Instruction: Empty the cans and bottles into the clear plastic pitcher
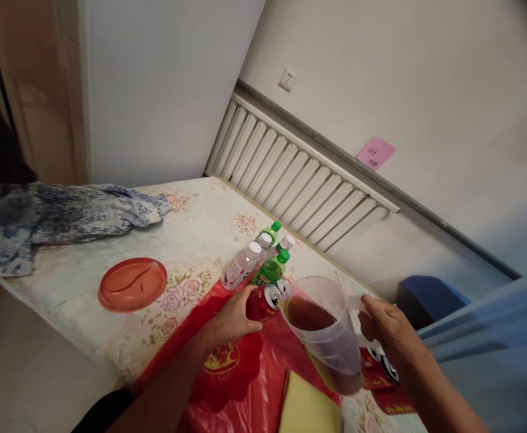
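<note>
Flower-patterned table [204, 201], bottles [240, 267] near its far edge, left hand [234, 316] gripping a red can [258, 304], right hand [384, 320] clasping a tilted jug [335, 355]

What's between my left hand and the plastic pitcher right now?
A red can, as the head view shows: your left hand grips it on one side, and the tilted plastic pitcher is on the other.

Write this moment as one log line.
left hand: holding red can; right hand: holding pitcher; pitcher: tilted toward can, brown liquid inside
</note>
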`<state>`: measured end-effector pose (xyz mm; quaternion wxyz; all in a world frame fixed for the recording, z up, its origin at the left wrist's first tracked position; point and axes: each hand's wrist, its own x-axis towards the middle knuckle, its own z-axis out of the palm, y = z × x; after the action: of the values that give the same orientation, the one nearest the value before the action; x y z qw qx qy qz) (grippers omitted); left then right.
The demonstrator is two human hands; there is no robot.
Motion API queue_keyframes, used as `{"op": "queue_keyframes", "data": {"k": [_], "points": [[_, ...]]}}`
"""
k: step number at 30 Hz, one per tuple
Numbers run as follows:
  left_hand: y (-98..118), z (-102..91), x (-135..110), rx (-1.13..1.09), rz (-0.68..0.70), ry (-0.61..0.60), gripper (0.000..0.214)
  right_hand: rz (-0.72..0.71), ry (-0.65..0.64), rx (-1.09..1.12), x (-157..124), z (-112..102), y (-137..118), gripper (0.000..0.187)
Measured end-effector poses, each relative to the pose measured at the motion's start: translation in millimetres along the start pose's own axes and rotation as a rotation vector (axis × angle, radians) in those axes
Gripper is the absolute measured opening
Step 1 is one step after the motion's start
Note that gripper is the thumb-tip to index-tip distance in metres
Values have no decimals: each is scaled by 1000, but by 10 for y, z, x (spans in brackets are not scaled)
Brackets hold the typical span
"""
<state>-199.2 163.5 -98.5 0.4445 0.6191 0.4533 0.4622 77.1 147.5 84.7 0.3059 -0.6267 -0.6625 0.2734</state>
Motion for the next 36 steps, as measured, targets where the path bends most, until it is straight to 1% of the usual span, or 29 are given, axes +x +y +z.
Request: {"op": "queue_keyframes", "data": {"k": [6, 12, 15, 22, 28, 36], "points": [[38, -7, -7, 22, -15, 0, 75, 10, -22, -26, 26, -20, 28, 65], [47, -10, -10, -39, 7, -3, 72, 7, -14, -12, 33, -19, 53, 64], [41, -9, -10, -31, 20, 3, 72, 16, -21, 0, 33, -24, 67, 63], [0, -3, -3, -21, 23, 1, 74, 16, -17, -35, 14, -25, 15, 64], [-7, -5, -3, -22, 13, -5, 75, 20, -30, -21, 22, -14, -12, 63], [2, -1, -4, -8, 24, 6, 74, 18, -44, -41, 50, -33, 60, 63]]}}
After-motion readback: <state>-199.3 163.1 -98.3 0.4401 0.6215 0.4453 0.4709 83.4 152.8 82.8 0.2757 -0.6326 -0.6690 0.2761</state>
